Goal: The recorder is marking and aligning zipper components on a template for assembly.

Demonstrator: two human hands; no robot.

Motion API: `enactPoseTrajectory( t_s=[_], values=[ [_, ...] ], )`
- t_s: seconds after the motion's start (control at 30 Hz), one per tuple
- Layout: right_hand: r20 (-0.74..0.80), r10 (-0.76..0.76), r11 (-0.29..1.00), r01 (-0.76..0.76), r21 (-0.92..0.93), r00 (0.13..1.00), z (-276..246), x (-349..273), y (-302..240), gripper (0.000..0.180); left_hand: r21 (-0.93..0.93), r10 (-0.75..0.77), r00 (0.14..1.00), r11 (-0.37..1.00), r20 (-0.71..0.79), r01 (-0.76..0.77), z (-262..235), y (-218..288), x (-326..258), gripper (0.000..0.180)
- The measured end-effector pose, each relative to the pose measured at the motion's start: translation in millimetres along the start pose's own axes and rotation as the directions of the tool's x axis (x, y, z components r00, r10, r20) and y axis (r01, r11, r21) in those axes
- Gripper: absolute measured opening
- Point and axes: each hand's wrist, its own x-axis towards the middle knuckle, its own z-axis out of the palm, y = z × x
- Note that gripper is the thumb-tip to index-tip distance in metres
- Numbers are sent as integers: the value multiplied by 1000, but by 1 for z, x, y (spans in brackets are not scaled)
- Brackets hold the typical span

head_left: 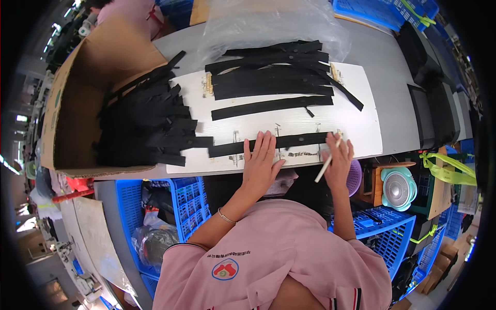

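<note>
A black zipper strip [299, 140] lies straight along the near edge of a white board [361, 124]. My left hand [260, 166] lies flat across the strip with its fingers stretched out, pressing it against the board. At the strip's right end my right hand [338, 164] holds a slim white pen [323, 169] between thumb and fingers, and its fingertips touch the strip. Dark marks show on the board around the strip. Beyond it lies a single black strip [268, 107], and farther back several more black strips [268, 84] sit side by side.
An open cardboard box [77, 113] at the left holds a heap of black strips [144, 124] spilling onto the board. Clear plastic [232, 26] covers the far table. Black cases [429, 103] stand at right. Blue crates [188, 206] and a turquoise fan [399, 188] sit below the table edge.
</note>
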Motion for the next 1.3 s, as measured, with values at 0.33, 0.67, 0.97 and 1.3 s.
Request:
enactPoseTrajectory(
  t_s=[0.33,0.67,0.97,1.3],
  values=[
    [-62,40,998,-37,47,997,3,-2,9,33,144,-293,947,940,-130,310,-34,-40,-53,73],
    [-71,8,1000,-8,0,997,1,0,10,33,94,-228,957,964,-178,248,-37,-58,-45,68],
    [-19,119,960,-110,257,993,-7,38,-70,36,11,-263,945,963,-196,270,-36,-58,-47,65],
    [340,-14,491,-290,822,940,68,85,-175,19,16,-279,939,957,-201,288,-36,-57,-44,65]
  ],
)
